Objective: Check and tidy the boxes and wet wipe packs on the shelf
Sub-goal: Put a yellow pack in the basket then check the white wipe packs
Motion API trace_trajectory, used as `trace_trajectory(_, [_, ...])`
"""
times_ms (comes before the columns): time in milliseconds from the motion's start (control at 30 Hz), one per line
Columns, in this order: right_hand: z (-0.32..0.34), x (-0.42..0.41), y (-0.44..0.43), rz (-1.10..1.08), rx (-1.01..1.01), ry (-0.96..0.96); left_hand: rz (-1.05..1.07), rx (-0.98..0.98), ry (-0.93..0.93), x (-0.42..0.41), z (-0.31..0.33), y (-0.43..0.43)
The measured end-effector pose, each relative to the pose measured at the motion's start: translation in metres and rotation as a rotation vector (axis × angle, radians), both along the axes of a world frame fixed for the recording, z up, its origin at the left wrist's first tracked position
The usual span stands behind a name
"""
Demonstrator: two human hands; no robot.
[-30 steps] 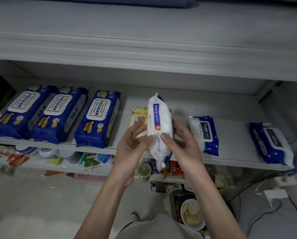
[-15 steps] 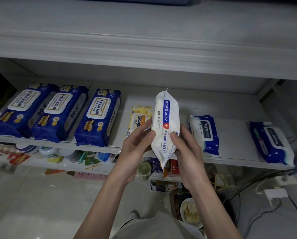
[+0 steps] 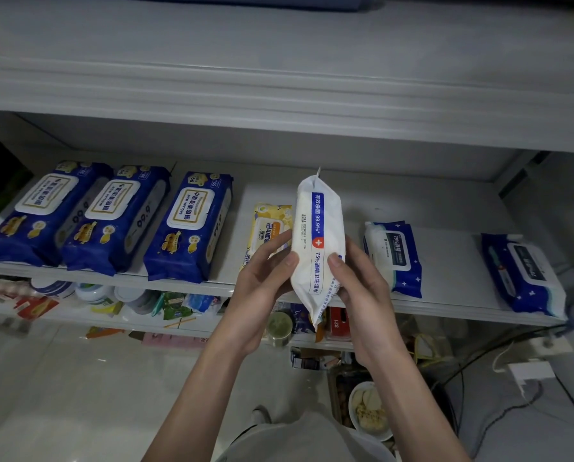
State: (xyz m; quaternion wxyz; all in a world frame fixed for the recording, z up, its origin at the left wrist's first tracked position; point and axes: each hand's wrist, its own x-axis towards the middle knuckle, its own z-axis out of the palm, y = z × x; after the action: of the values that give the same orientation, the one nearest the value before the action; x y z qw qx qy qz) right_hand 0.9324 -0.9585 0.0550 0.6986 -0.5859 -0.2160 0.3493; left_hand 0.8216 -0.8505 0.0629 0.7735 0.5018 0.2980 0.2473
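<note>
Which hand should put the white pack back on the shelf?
Probably the right hand: it grips the white pack right in front of the bare shelf spot; the left hand is in front of the yellow pack.

I am holding a white wet wipe pack [image 3: 319, 241] upright between my left hand [image 3: 262, 288] and right hand [image 3: 362, 295]. Its blue strip with a red cross is facing me, just in front of the shelf [image 3: 445, 305] edge. Three dark blue packs [image 3: 115, 218] are lying side by side at the shelf's left, labels up. A yellow pack [image 3: 267, 228] is lying behind my left hand. A blue and white pack [image 3: 394, 255] is sitting right of my right hand, and a second blue pack [image 3: 522, 275] is lying near the shelf's right end.
</note>
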Motion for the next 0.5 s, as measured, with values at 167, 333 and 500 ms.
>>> trace_trajectory(167, [-0.002, 0.0, 0.003, 0.023, -0.119, -0.155, 0.123, 0.114, 0.057, -0.003, -0.005, 0.0])
trace_trajectory(333, [-0.006, 0.008, 0.001, -0.007, -0.091, 0.013, 0.149, 0.22, 0.15, -0.009, -0.007, -0.001])
trace_trajectory(500, [-0.008, 0.011, -0.002, -0.034, -0.012, 0.182, 0.102, 0.098, 0.056, -0.011, -0.003, -0.003])
